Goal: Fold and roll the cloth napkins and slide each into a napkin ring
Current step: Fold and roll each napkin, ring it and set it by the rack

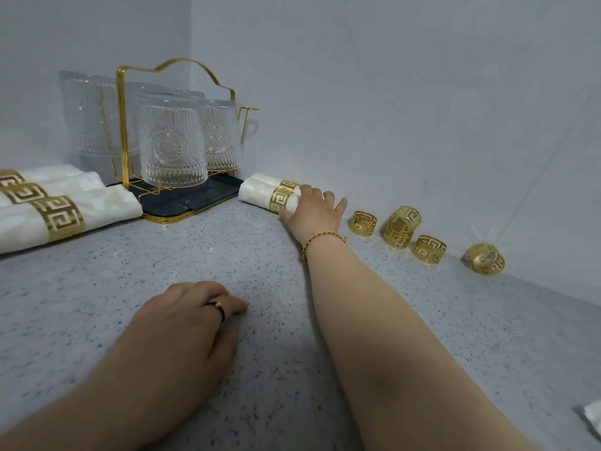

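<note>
My right hand (313, 211) reaches far across the counter and grips the near end of a rolled white napkin (257, 193) that sits in a gold ring (280, 198). A second ringed napkin (265, 179) lies just behind it against the wall. Three more rolled napkins in gold rings (61, 219) lie at the far left. Several loose gold napkin rings (364, 223) stand along the wall to the right of my right hand. My left hand (188, 320) rests flat on the speckled counter (227, 255), holding nothing.
A gold wire rack with upturned clear glasses (172, 144) stands on a dark tray (182, 203) in the corner. Grey walls close the counter at the back and right. A white cloth corner (593, 418) shows at the lower right edge.
</note>
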Demonstrator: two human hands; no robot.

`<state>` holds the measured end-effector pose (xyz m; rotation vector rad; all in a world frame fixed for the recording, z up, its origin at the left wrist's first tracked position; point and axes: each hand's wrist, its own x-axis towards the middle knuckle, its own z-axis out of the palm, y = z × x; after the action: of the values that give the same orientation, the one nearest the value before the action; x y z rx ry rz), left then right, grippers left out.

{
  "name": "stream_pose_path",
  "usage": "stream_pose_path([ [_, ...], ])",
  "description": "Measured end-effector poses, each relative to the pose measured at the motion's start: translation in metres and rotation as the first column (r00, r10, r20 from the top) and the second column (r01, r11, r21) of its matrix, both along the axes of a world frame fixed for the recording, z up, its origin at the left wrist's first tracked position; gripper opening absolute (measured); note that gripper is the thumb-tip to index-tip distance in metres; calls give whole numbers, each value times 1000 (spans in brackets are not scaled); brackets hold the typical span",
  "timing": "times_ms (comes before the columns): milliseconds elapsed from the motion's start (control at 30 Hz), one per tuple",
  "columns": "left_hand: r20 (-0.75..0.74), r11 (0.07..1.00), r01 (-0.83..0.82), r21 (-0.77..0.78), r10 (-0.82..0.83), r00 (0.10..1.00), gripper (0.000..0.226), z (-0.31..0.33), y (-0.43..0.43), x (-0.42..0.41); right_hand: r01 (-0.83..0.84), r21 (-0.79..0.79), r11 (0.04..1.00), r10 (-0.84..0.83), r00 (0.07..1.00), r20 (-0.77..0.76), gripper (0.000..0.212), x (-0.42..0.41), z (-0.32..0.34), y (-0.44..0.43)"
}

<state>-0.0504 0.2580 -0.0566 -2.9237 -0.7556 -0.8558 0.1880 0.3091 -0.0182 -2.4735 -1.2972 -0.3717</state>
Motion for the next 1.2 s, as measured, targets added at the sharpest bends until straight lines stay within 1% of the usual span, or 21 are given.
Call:
stream_pose_path([
  [67, -18, 999, -17, -40, 17, 1000, 37, 4, -1, 0, -27, -21, 999, 28, 999, 27, 57, -6, 2, -15],
  [133, -86, 992, -57, -111, 47, 995, 39, 11, -7, 2, -63, -36, 997, 64, 997, 42, 55, -16, 4, -34],
  [167, -80, 990, -60, -125, 50, 996, 39, 11, -7, 4, -79, -51, 996, 82, 995, 53, 55, -21, 7, -50],
  [267, -155, 983, -72, -169, 46, 987, 38, 13, -2, 3, -118, -91, 989, 120, 993, 14, 54, -38, 5, -109],
  [367, -186, 976, -110, -190, 74, 980, 39, 14, -8, 0, -114, -168, 979, 108, 993, -46, 51, -50, 3, -194],
  [467, -189, 978, -124, -167, 92, 978, 40, 12, -11, 3, -56, -215, 975, 38, 996, -85, 52, -55, 10, -282],
  [500, -182, 975, -127, -181, 94, 979, 40, 12, -12, 3, -36, -230, 972, 16, 996, -88, 54, -55, 14, -308],
  [567, -155, 969, -145, -201, 115, 981, 39, 17, -20, 4, 26, -261, 965, -57, 992, -111, 67, -58, 25, -362],
  [633, -220, 960, -230, -160, 193, 956, 37, 22, -28, 3, 89, -272, 958, -127, 984, -127, 83, -58, 28, -405],
  [700, -250, 958, -270, -97, 239, 938, 34, 29, -46, 2, 143, -288, 947, -189, 972, -139, 108, -67, 31, -448],
  [733, -249, 956, -281, -85, 252, 935, 34, 32, -58, 1, 164, -285, 944, -215, 964, -157, 107, -71, 28, -469],
  [800, -236, 954, -266, -134, 230, 944, 33, 37, -80, 2, 211, -266, 940, -264, 948, -179, 81, -73, 21, -495],
  [867, -208, 955, -207, -213, 163, 964, 32, 44, -113, 8, 226, -236, 945, -274, 941, -197, 79, -74, 13, -513],
  [900, -178, 950, -160, -268, 114, 977, 32, 47, -132, 12, 241, -221, 945, -284, 940, -188, 67, -73, 8, -521],
  [933, -138, 943, -98, -317, 56, 989, 32, 50, -151, 18, 261, -178, 949, -291, 942, -167, 51, -72, 4, -526],
  [967, -93, 930, -37, -366, 3, 996, 32, 52, -169, 23, 279, -128, 952, -297, 943, -151, 40, -71, 4, -527],
  [1033, -19, 906, 82, -415, -99, 995, 31, 55, -205, 37, 300, -47, 953, -303, 942, -144, 32, -67, 2, -528],
  [1100, 24, 889, 181, -421, -189, 982, 31, 54, -236, 50, 305, -31, 952, -306, 940, -149, 31, -63, 4, -526],
  [1200, 52, 864, 280, -420, -285, 957, 30, 39, -269, 71, 295, -31, 955, -296, 943, -151, 32, -57, 3, -528],
])
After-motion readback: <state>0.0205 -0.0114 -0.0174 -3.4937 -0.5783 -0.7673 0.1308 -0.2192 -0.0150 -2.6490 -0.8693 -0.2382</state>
